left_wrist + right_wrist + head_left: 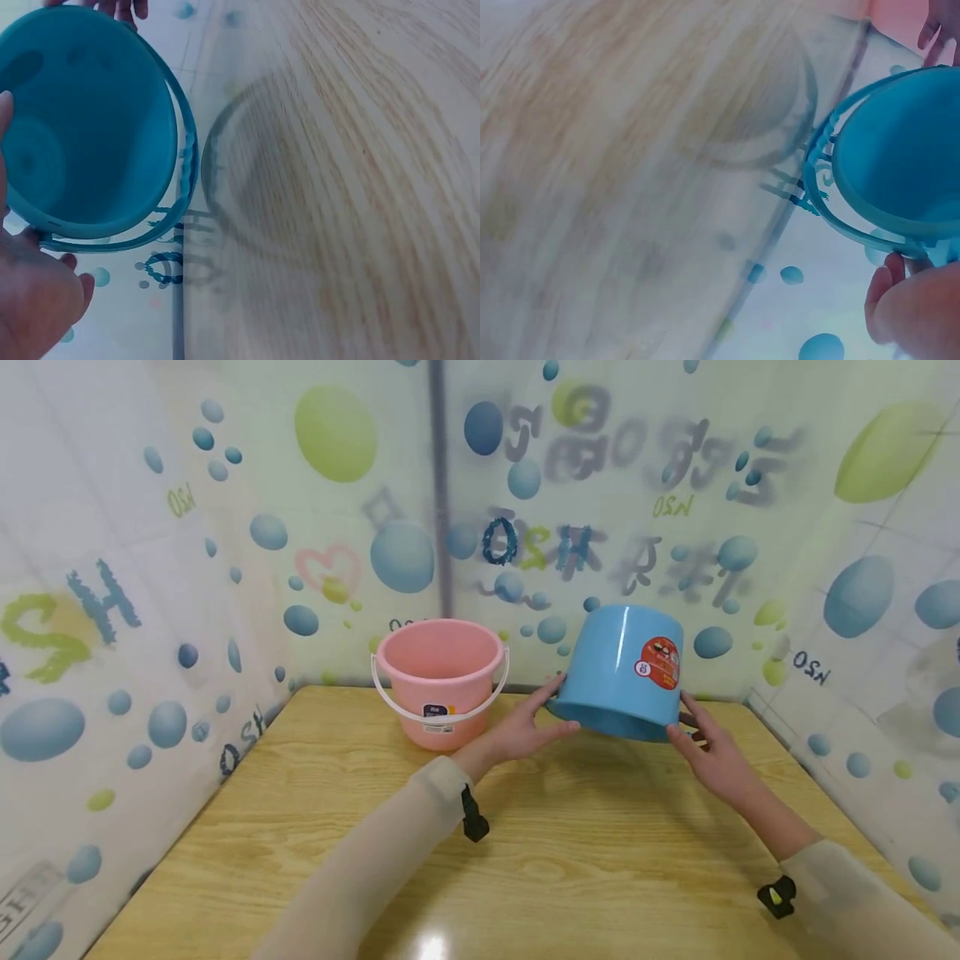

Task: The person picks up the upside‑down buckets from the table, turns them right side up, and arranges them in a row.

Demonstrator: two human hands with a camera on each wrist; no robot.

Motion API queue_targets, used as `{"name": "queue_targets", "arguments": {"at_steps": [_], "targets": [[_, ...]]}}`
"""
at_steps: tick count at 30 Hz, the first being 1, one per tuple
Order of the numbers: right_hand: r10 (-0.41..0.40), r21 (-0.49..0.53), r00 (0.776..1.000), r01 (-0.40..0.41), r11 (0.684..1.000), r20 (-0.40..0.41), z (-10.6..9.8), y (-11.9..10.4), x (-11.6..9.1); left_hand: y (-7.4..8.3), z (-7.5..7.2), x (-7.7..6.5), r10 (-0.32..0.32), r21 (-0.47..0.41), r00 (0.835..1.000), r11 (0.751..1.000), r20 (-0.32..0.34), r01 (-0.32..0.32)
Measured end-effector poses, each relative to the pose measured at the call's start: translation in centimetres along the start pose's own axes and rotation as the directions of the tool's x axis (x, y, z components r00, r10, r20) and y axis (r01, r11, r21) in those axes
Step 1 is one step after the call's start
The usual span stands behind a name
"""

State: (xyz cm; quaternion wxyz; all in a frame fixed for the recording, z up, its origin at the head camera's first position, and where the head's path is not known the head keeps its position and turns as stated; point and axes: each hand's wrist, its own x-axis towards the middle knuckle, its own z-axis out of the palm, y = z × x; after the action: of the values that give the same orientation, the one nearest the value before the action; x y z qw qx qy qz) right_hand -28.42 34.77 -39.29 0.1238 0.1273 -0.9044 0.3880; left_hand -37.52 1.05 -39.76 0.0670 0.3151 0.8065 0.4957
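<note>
A blue plastic bucket (615,660) with a red sticker is held upside down and slightly tilted above the table. My left hand (525,728) grips its rim on the left side, thumb toward the opening. On the right side, my right hand (716,760) grips the rim near the handle joint. Both wrist views look into the blue bucket's hollow inside, and its blue handle (187,150) hangs beside the rim in the left wrist view. Left of it, a pink bucket (441,693) stands upright on the table with its white handle (450,720) lowered in front.
The wooden table (525,860) reaches back to a wall covering (337,543) printed with blue and green drops and letters. More of this covering rises along the left and right sides. The pink bucket stands close to my left forearm.
</note>
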Motion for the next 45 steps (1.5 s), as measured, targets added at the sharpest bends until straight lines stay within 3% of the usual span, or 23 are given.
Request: {"name": "queue_targets", "arguments": {"at_steps": [5, 13, 17, 22, 31, 36, 41, 45], "targets": [[-0.076, 0.047, 0.996, 0.078, 0.996, -0.041, 0.0, -0.4, 0.0, 0.4, -0.3, -0.6, 0.025, 0.001, 1.000, 1.000, -0.007, -0.025], [-0.094, 0.099, 0.995, 0.097, 0.990, -0.043, 0.1, -1.8, 0.4, 1.4, -1.2, -1.3, 0.064, 0.002, 0.998, 0.998, -0.012, -0.064], [-0.125, 0.151, 0.992, 0.127, 0.980, -0.024, 0.4, -2.7, 0.2, 1.6, -1.8, -1.6, 0.086, -0.052, 0.996, 0.995, -0.001, -0.086], [-0.078, 0.214, 0.996, 0.068, 0.975, 0.037, 0.4, -3.5, -0.3, 2.0, -2.4, -1.9, 0.112, -0.144, 0.994, 0.983, -0.001, -0.111], [-0.044, 0.309, 0.994, 0.010, 0.951, 0.105, -0.1, -4.3, -0.5, 2.3, -3.8, -2.2, 0.132, -0.154, 0.991, 0.979, -0.031, -0.136], [-0.097, 0.314, 0.990, 0.061, 0.947, 0.100, -0.5, -4.2, -0.4, 2.5, -4.5, -2.7, 0.129, -0.116, 0.992, 0.985, 0.006, -0.127], [-0.185, 0.326, 0.979, 0.149, 0.933, 0.081, -0.3, -3.6, -0.4, 2.7, -5.1, -2.9, 0.169, -0.090, 0.984, 0.982, 0.055, -0.163], [-0.205, 0.331, 0.975, 0.167, 0.929, 0.082, -0.5, -3.4, -0.5, 2.7, -5.2, -2.9, 0.186, -0.080, 0.980, 0.980, 0.068, -0.180]]}}
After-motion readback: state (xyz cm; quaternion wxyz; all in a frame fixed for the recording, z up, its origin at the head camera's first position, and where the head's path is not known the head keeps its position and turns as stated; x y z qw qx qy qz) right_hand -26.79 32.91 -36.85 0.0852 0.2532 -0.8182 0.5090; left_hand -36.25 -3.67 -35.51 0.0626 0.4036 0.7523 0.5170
